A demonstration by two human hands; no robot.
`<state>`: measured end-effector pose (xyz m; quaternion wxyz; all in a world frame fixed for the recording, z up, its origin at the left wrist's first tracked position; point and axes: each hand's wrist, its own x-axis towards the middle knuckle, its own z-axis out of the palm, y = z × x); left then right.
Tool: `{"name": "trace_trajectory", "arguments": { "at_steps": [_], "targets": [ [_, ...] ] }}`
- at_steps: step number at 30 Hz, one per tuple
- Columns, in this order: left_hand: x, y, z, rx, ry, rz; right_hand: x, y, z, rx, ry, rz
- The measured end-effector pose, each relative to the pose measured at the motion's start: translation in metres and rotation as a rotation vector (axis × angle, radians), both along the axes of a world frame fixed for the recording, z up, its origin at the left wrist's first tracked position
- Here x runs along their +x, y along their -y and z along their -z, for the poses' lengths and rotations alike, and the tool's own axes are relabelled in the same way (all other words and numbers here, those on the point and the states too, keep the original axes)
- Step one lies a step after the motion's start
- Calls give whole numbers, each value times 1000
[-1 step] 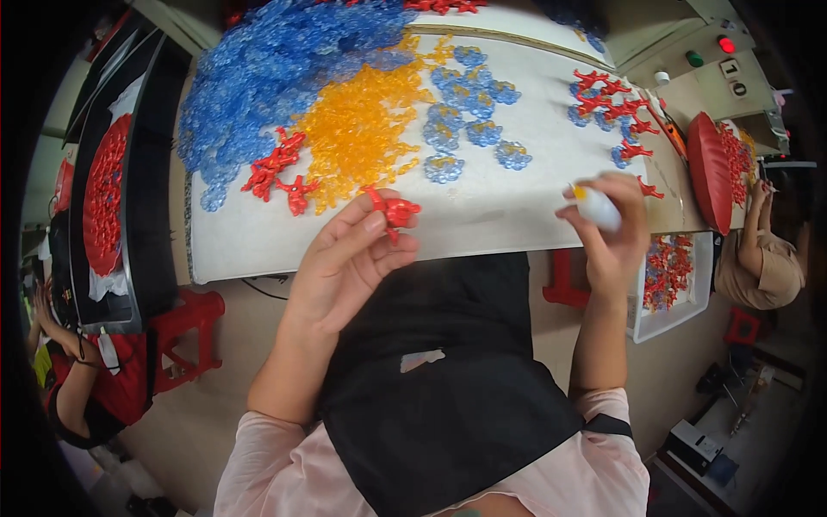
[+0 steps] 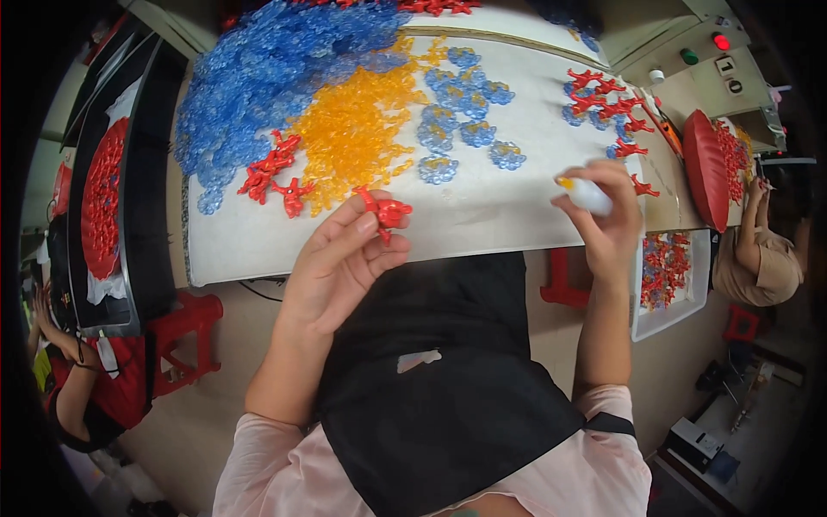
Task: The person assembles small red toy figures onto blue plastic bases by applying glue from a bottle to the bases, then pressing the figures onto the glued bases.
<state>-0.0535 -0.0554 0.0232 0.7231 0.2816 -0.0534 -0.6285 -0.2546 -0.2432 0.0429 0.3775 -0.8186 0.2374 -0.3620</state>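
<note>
A small red plastic figure point(image 2: 389, 212) is pinched between the thumb and fingers of my left hand point(image 2: 332, 250), just above the table's near edge. To the right, my right hand point(image 2: 610, 211) is wrapped around a small white squeeze bottle point(image 2: 589, 197) with a yellow tip, which points left. The bottle and the figure are well apart. Between the hands and further back lie several clear blue flower-like pieces point(image 2: 438, 169) with yellow bits on them. Left of these is a heap of small clear yellow pieces point(image 2: 353, 129). More red figures point(image 2: 270, 165) lie at that heap's left side.
A large pile of clear blue pieces point(image 2: 250, 77) covers the back left of the white table point(image 2: 482, 220). Red figures on blue pieces point(image 2: 603, 99) stand at the right. A white bin point(image 2: 668, 320), a red tray point(image 2: 706, 172) and a co-worker's arm point(image 2: 751, 241) are beyond.
The whole view has shifted slightly. The squeeze bottle in my right hand sits a little higher and flatter; my left hand keeps the same hold on the red figure.
</note>
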Motion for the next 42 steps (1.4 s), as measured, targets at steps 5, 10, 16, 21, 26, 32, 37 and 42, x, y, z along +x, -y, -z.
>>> {"name": "trace_trajectory", "arguments": {
  "at_steps": [5,10,16,21,26,32,37,42],
  "targets": [
    [-2,-12,-2,20,31,-12,25,35,13,-277,-283,-265],
    [-10,-1,10,0,5,46,10,19,12,-307,-444,-219],
    [-8,-9,2,-15,30,22,2,-21,13,-356,-441,-144],
    [-5,-3,2,-33,28,55,-9,-28,20,-477,-435,-182],
    [-4,2,-1,-50,44,89,-23,-47,16,-496,-497,-149],
    [-10,4,0,-66,48,111,-51,-43,37,-594,-425,-123],
    [-11,4,-1,-67,51,139,-47,-50,38,-430,-214,-103],
    [-12,6,-2,-64,55,161,-42,-66,33,-32,-20,98]
  ]
}}
